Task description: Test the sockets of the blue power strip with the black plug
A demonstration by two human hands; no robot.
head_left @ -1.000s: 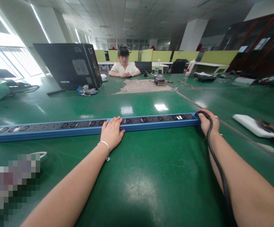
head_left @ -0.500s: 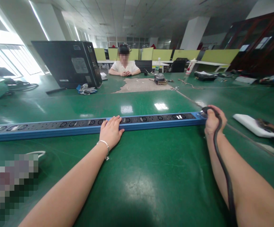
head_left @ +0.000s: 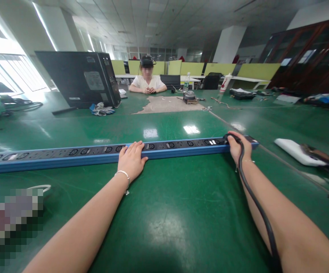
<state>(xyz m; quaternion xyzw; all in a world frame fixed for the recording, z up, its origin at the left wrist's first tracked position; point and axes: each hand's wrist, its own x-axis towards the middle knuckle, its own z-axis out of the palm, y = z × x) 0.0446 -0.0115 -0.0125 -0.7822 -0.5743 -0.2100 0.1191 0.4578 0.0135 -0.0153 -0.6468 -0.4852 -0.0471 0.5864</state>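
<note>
A long blue power strip (head_left: pixel 53 163) with a row of black sockets lies across the table in front of me. My left hand (head_left: pixel 132 159) is laid over its middle, fingers across the top and thumb against the near side, holding it. Close to the strip's right end, my right hand (head_left: pixel 240 147) is closed on the plug (head_left: pixel 227 137) of a black power cord. The cord (head_left: pixel 257 203) runs down along my right forearm. Whether the plug sits in a socket or just above one, I cannot tell.
Beyond the strip stand a black computer case (head_left: pixel 76 79) and crumpled gloves (head_left: pixel 102 110). A person (head_left: pixel 148 81) sits across the green table (head_left: pixel 167 197). To the right lies a white object (head_left: pixel 298 151); at lower left is a blurred-out item (head_left: pixel 11 220).
My right hand has moved left with the plug, from the strip's right end to over its sockets. My left hand stays on the strip. The view has shifted slightly.
</note>
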